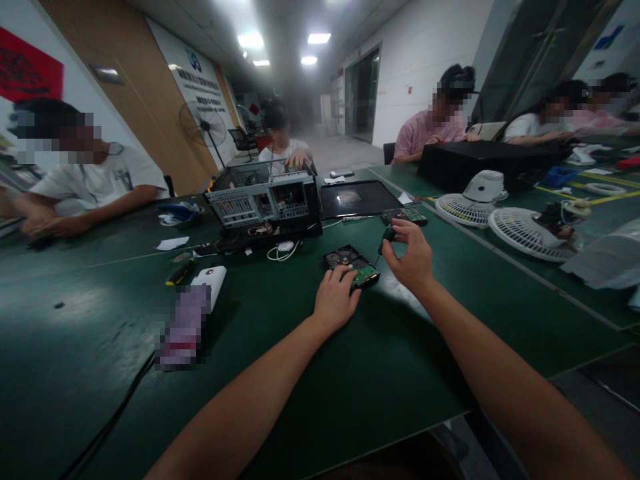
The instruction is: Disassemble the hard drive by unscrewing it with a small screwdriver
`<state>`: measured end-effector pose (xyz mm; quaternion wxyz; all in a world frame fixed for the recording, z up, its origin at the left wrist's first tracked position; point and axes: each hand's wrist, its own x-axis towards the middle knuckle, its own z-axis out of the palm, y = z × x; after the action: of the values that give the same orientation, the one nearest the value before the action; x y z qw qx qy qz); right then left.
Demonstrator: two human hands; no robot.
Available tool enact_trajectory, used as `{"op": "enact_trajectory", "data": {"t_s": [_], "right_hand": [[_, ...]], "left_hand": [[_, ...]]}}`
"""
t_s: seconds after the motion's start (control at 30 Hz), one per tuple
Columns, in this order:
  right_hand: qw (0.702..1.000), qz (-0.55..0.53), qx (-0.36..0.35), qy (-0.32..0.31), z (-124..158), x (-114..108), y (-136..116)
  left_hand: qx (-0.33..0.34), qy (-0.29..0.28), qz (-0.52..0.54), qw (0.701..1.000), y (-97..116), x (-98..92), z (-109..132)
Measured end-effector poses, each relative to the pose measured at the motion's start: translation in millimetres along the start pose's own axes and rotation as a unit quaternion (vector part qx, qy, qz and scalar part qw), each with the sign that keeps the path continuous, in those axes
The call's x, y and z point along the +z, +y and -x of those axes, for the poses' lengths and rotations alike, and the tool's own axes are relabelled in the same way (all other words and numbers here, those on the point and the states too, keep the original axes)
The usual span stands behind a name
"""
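A hard drive (346,256) lies on the green table, its green circuit board facing up. My left hand (335,299) grips its near side, with the fingers over the board and edge. In my right hand (413,255) is a screwdriver (387,237) with a dark green handle, pinched between thumb and fingers. It stands nearly upright, and its thin shaft slants down to the drive's right end. Whether the tip sits in a screw is too small to make out. Farther back, another drive with a green board (414,214) lies beyond my right hand.
An opened computer case (265,203) stands ahead beside a black panel (360,199). A yellow-black tool (181,273) and a white phone-like object (213,280) lie left. White fan parts (523,233) and a black box (480,163) are at right. Several people sit around the table.
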<state>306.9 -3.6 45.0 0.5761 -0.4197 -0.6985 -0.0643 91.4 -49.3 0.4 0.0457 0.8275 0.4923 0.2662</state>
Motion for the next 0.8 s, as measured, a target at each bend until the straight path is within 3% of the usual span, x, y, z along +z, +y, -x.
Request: {"op": "enact_trajectory", "data": {"t_s": [0.8], "right_hand": [[0.997, 0.067, -0.023, -0.010, -2.1, -1.5, -4.2]], "left_hand": [[0.008, 0.006, -0.008, 1.000, -2.1, 3.4, -0.2]]}}
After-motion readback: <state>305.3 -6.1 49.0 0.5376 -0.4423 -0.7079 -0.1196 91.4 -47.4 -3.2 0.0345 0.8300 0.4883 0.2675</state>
